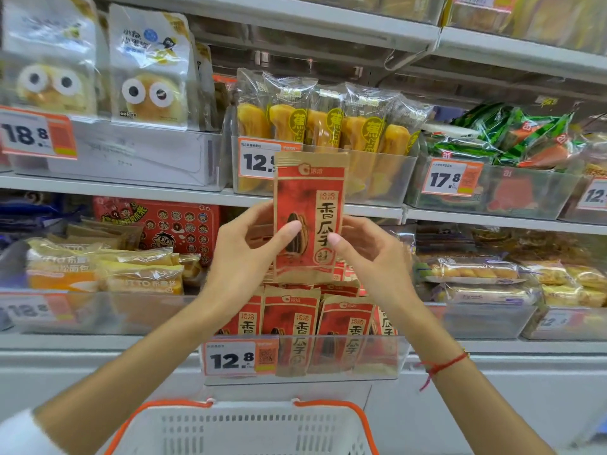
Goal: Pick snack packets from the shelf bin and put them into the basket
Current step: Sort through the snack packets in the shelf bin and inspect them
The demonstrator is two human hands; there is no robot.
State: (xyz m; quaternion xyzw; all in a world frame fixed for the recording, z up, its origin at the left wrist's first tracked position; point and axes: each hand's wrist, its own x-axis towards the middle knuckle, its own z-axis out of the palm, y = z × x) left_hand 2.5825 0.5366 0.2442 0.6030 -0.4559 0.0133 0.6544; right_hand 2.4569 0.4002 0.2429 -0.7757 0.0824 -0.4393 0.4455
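packet (pixel 308 218) up over bin (pixel 300 356), front facing, likely for a look | left hand (pixel 244 254) and right hand (pixel 368 254) pinching its sides | basket (pixel 243 428) waiting below bin's front edge

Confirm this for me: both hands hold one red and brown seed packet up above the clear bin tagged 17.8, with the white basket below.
One detail is wrong: the tag. In the head view, the clear bin under the raised seed packet is tagged 12.8; the 17.8 tag sits on the bin of green packets, up on the right. The rest holds: left hand and right hand hold it, white basket below.
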